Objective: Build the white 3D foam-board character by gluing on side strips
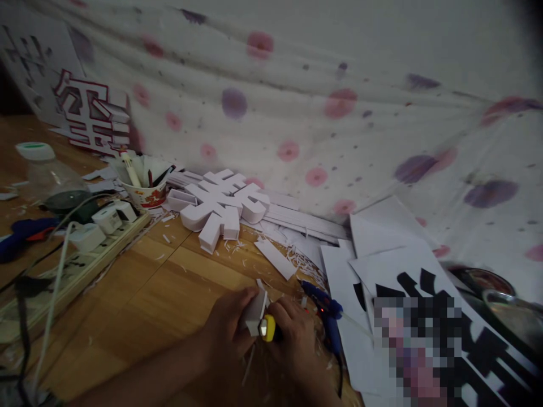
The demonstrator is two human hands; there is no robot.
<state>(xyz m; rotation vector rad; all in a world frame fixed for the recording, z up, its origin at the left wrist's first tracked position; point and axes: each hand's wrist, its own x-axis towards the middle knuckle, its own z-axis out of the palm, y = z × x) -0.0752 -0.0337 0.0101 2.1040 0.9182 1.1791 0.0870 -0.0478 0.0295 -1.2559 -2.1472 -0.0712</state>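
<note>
My left hand point(229, 319) is closed around a small folded piece of white foam board point(255, 310), low in the middle of the view. Close beside it, my right hand point(294, 333) grips a yellow and black utility knife point(268, 328); its yellow end is right at the board piece, and the blade cannot be made out. A thin white sliver hangs below the two hands. Beyond them lies a white three-dimensional character point(220, 200) built from board. A blue glue gun point(320, 302) rests just right of my right hand.
On the left are a long power strip point(106, 249) with chargers, a clear bottle point(46, 169), another blue glue gun point(29, 232) and a tub of pens point(146, 195). White strips and shavings litter the wooden surface point(156, 294). Sheets with black characters point(403, 277) lie right.
</note>
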